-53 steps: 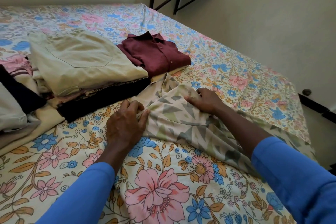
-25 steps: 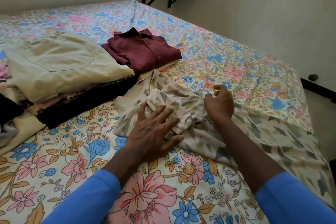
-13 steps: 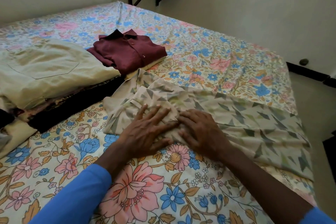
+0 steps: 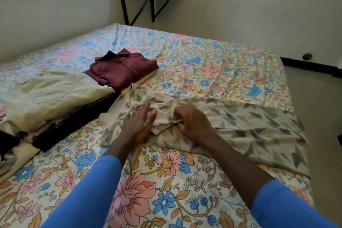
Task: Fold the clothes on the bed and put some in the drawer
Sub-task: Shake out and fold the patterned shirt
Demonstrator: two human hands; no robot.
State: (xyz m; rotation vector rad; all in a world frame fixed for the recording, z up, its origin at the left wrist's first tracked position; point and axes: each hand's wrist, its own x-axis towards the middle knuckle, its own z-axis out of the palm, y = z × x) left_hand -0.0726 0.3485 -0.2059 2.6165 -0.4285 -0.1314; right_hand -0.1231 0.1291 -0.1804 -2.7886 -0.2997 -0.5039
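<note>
- Half a second ago both my palms lay flat on the garment point(image 4: 249, 122). Now my right hand point(image 4: 193, 122) has curled, and its fingers and thumb pinch a bunched bit of cloth at the garment's middle.
- My left hand point(image 4: 137, 124) has stayed where it was, fingers straight, pressing flat on the garment's left part and grasping nothing.
- I take this to mean the smoothing is done and a fold is starting: the left hand pins, the right is set to draw the cloth over. The garment is not yet folded.
- The garment lies across the near half of the bed point(image 4: 166, 190). Its long right part is spread out flat and reaches the bed's right edge.
- Edges: that right end sits at the drop to the floor point(image 4: 322, 109), so a careless pull could let it slide off.
- To the left, the garment's top corner touches the maroon shirt point(image 4: 125, 69), already folded, and lies just beside the pile point(image 4: 48, 94) of other clothes. A fold swung that way could disturb them.
- Open room: bare sheet lies beyond the garment toward the far wall, and more lies between it and me.
- No drawer is in view, so the putting-away is still to come.
</note>
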